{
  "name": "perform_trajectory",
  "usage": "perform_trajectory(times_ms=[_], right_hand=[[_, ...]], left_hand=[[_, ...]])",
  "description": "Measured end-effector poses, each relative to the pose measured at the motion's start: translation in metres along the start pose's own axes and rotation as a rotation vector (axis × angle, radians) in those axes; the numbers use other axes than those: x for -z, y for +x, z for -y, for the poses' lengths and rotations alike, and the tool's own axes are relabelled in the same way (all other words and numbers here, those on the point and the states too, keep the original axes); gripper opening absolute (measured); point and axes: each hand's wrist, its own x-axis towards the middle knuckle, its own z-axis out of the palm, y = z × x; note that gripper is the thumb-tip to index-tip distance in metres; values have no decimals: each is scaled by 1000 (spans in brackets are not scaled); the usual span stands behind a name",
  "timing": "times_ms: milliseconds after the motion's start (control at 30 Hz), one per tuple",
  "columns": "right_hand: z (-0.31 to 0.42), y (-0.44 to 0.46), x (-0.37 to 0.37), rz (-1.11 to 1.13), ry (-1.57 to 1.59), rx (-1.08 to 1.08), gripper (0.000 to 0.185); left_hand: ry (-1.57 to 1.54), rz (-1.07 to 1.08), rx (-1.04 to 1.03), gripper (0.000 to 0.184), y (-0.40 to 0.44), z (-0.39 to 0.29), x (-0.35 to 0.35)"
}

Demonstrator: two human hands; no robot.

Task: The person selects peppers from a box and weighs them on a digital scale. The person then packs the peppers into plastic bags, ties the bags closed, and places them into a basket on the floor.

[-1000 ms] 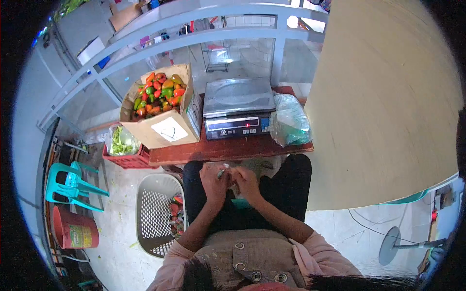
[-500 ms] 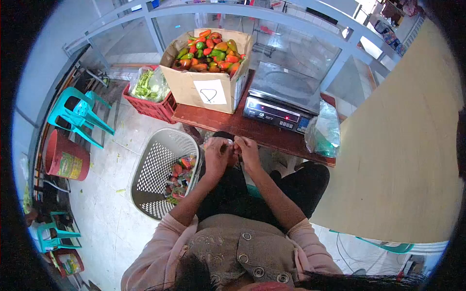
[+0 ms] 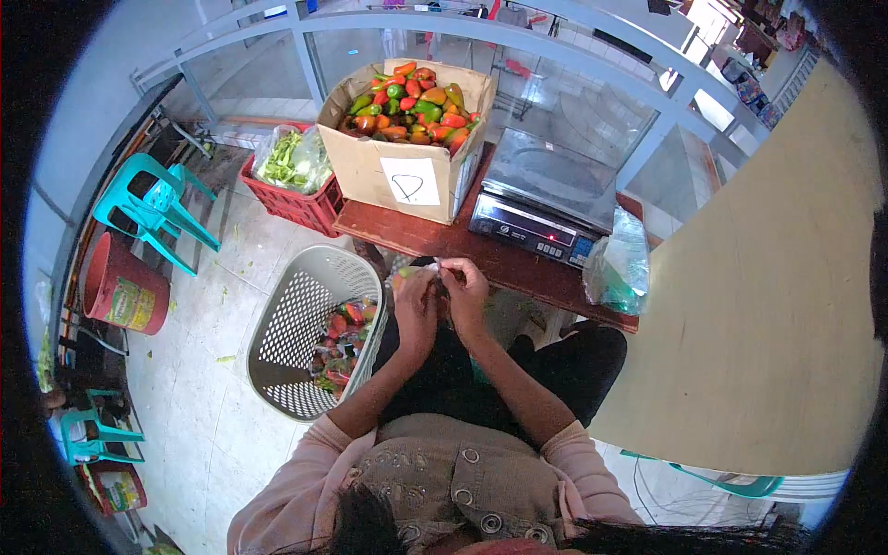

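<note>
Above my lap, my left hand (image 3: 415,301) and my right hand (image 3: 465,294) are close together, fingers pinched on the gathered top of a clear plastic bag (image 3: 433,266). A bit of orange and yellow-green, apparently peppers (image 3: 403,276), shows beside my left fingers; my hands hide most of the bag. To the left stands a grey perforated basket (image 3: 287,310) holding bagged peppers (image 3: 344,338). Ahead, a cardboard box (image 3: 370,171) full of red, orange and green peppers (image 3: 416,109) rests on a dark red wooden bench (image 3: 416,239).
A digital scale (image 3: 541,199) and plastic bags (image 3: 622,264) sit on the bench's right part. A red crate (image 3: 291,203) with bagged greens stands left of the box. Farther left are a teal stool (image 3: 148,199) and a red bucket (image 3: 125,287). A plywood board (image 3: 749,324) is at the right.
The view has shifted slightly. My hands have turned a little and whitish plastic now stands up between my fingertips. The basket, box and scale stay in place.
</note>
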Motion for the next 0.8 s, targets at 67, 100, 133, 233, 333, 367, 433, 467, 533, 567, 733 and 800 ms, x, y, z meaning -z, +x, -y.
perform_trajectory(times_ms=[67,100,133,233,333,367,433,467,533,567,733,800], right_hand=[[0,1,-1,-29,-47,52,11],[-3,3,-2,-35,-75,76,9],[-6,4,-2,-40,-103,98,8],[-2,3,-3,12,-89,-12,9],[8,-4,-6,37,-135,35,8],[9,-4,-6,31,-180,101,8],[10,-5,-5,19,-270,234,8],[9,-5,-4,31,-267,225,7],[5,-2,-2,48,-261,209,7],[4,-1,0,58,-264,197,7],[9,2,6,88,-261,148,7],[1,6,10,70,-304,184,7]], left_hand=[[35,74,-22,31,-7,7,0],[52,111,-33,34,-7,7,1],[58,105,-46,34,-8,5,2],[61,94,-78,35,-9,0,5],[40,100,-78,42,-8,2,7],[37,110,-68,43,-9,5,8],[8,146,-43,46,-9,4,11],[-18,169,-31,48,-8,2,13],[-62,200,-19,50,-6,-2,16],[-79,209,-19,50,-6,-3,17],[-79,221,-36,49,-8,-9,20],[-96,186,-13,45,-10,-15,26]])
